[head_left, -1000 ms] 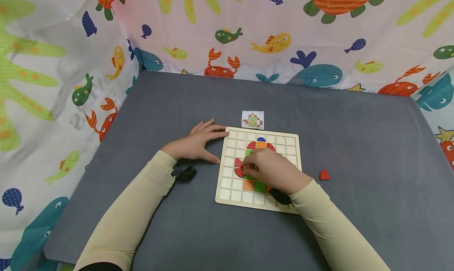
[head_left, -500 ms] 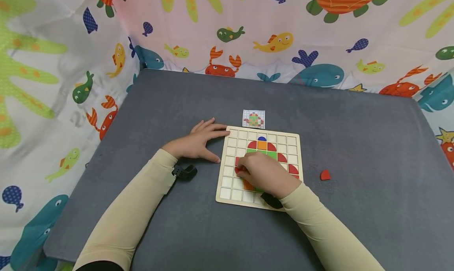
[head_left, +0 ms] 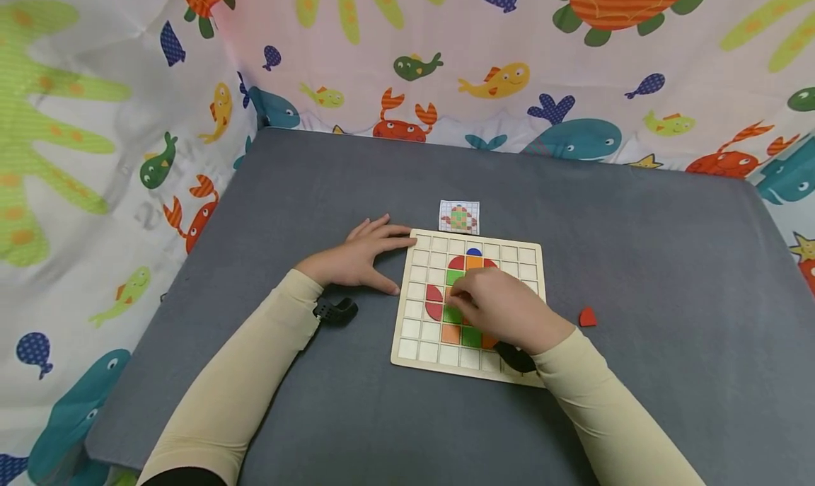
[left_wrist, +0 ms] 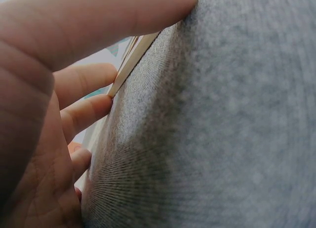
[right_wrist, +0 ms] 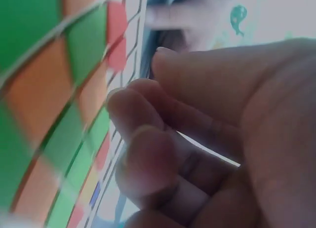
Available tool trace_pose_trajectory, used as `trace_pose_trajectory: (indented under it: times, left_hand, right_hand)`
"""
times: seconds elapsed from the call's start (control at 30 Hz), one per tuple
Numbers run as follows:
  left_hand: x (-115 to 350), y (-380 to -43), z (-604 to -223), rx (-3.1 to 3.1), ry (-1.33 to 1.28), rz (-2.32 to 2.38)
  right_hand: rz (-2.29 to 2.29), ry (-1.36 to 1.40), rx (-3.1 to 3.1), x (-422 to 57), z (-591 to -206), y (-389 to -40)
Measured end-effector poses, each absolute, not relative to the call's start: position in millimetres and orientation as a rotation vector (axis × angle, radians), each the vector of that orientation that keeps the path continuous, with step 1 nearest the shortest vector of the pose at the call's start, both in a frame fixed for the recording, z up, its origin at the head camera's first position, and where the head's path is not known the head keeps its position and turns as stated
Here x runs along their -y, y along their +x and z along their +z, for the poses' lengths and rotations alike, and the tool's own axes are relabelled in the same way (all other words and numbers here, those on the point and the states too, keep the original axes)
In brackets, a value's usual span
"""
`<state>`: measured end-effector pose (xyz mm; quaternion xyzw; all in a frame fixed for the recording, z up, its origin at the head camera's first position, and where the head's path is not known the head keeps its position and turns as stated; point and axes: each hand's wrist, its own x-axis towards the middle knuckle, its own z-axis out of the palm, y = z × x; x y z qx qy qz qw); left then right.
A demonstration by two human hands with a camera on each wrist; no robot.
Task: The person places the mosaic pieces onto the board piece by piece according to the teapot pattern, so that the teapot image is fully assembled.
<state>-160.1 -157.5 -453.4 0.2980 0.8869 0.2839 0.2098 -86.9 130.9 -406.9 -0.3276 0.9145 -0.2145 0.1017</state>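
Note:
In the head view, my left hand [head_left: 356, 261] lies spread on the table, fingertips at the left edge of a wooden grid board [head_left: 402, 355]. The left wrist view shows two fingertips against the board's side [left_wrist: 129, 65]. My right hand [head_left: 503, 303] is over the board with bent, relaxed fingers, near two red quarter-round pieces [head_left: 434, 310] set in the grid. In the right wrist view nothing shows between its thumb and fingers. Green tiles [head_left: 471, 337], orange tiles [head_left: 451, 334] and a blue half-round piece [head_left: 474, 252] fill other cells; the right hand hides part of the pattern.
Behind the board lies a small pattern card [head_left: 460, 218]. A loose red quarter-round piece [head_left: 587, 317] rests on the grey table [head_left: 662, 259] to the right of the board. A curtain [head_left: 356, 40] printed with sea animals hangs behind and beside the table.
My right hand first moved left over the red pieces at the board's left side, then drew back to the right, uncovering them. My left hand stayed at the board's edge.

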Motion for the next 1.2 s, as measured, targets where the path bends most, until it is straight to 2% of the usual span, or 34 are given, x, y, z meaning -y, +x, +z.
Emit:
trace_pose_trajectory:
  times: [0.7, 0.87, 1.2]
  left_hand:
    - [156.5, -159.6, -453.8, -2.466, 0.825, 0.788]
    - [156.1, -158.9, -452.6, -2.46, 0.818, 0.792]
    - [156.5, -159.7, -454.1, -2.466, 0.815, 0.797]
  right_hand:
    - [-0.525, -0.584, -2.898, -260.1, -414.8, -73.6]
    - [-0.494, -0.478, -2.875, -280.4, -418.2, -71.5]
    - [-0.547, -0.533, -2.909, -292.9, -422.5, -70.3]
